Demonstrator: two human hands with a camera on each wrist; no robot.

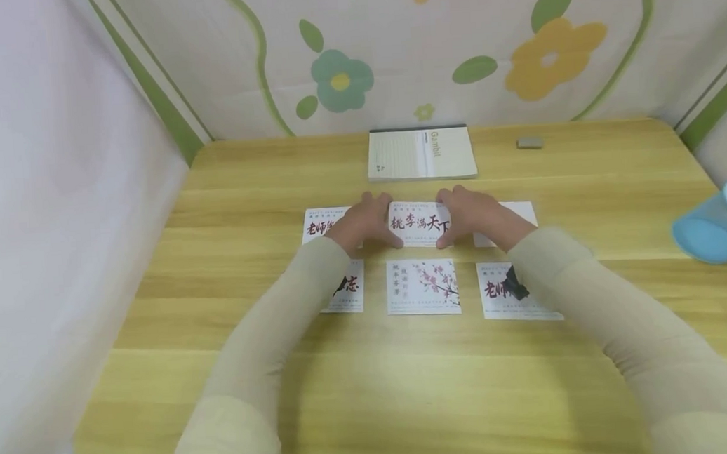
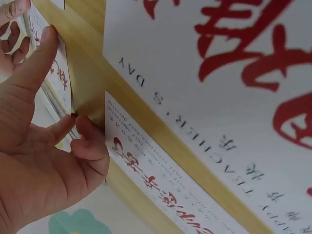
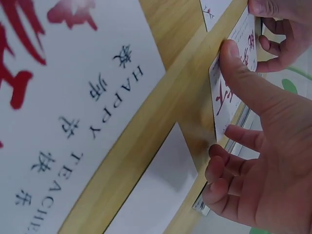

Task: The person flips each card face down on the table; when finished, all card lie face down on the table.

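In the head view, a white card with red brush characters (image 1: 419, 234) lies in the middle of the back row of cards. My left hand (image 1: 366, 221) grips its left side, thumb at the near corner and forefinger at the far one. At the right side my right hand (image 1: 471, 212) holds it the same way. Both wrist views show this card between thumb and forefinger, the other fingers curled loosely. A red-lettered card (image 1: 321, 228) is partly hidden by the left hand; a plain-looking white card (image 1: 522, 212) lies beside the right hand.
The front row has a left card (image 1: 352, 294), a blossom-branch card (image 1: 422, 287) and a right card (image 1: 502, 305), the outer ones partly covered. Behind stand a notepad (image 1: 422, 156) and a small grey block (image 1: 529, 143). A blue translucent cup (image 1: 706, 231) is at the right edge.
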